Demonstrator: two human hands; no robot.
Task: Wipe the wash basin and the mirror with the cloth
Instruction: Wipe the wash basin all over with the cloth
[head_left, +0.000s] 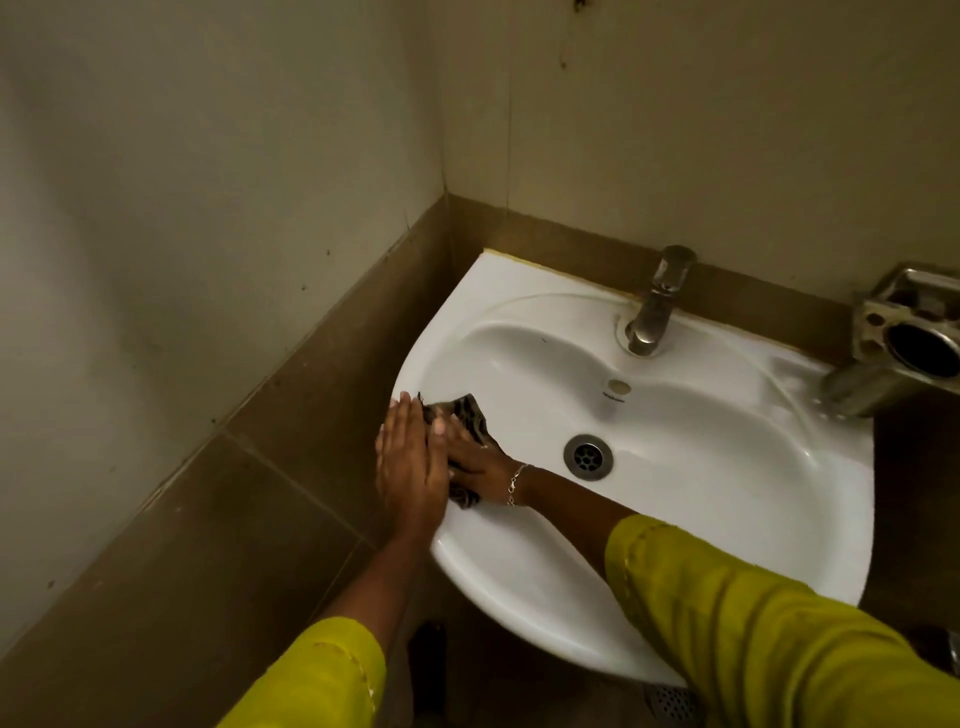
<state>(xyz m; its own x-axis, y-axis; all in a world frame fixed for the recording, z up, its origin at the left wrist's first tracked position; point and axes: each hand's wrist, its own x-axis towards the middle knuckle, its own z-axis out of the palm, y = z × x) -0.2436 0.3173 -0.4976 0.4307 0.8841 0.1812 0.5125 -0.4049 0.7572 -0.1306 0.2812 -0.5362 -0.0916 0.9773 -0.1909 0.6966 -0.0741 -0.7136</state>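
Both flat: right hand (478, 465) presses cloth (467, 413) on basin (727, 441) rim; left hand (410, 462) spread beside it

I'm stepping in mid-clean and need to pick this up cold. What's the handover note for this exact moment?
Left hand: flat on the wash basin's left rim, fingers straight.
Right hand: presses the cloth flat against the basin's left inner wall.
Done: wiping is at the left side; how much is already clean cannot be told.
Left: the rest of the basin, then the mirror, which is out of view.
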